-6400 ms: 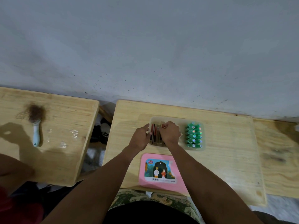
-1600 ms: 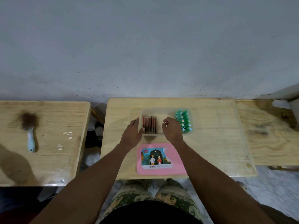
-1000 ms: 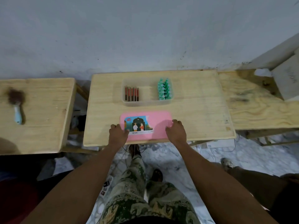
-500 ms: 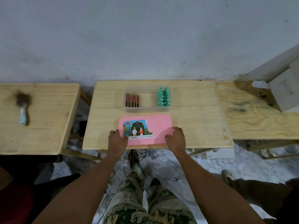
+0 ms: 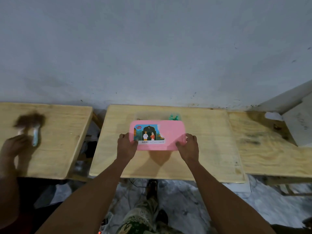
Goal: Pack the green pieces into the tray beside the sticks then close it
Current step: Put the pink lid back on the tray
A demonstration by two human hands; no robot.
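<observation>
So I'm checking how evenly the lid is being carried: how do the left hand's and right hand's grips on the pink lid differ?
The left hand grips the pink lid at its near left corner, its thumb lying on the picture sticker; the right hand grips the near right corner over plain pink. The left hand sits slightly higher in the picture. Both hold the lid's near edge, thumbs on top.

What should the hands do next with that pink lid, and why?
Probably carry the lid slightly farther from the person and lower it onto the tray. The left hand and right hand hold it by its near corners, and green pieces show beyond its far edge, so it isn't seated.
</observation>
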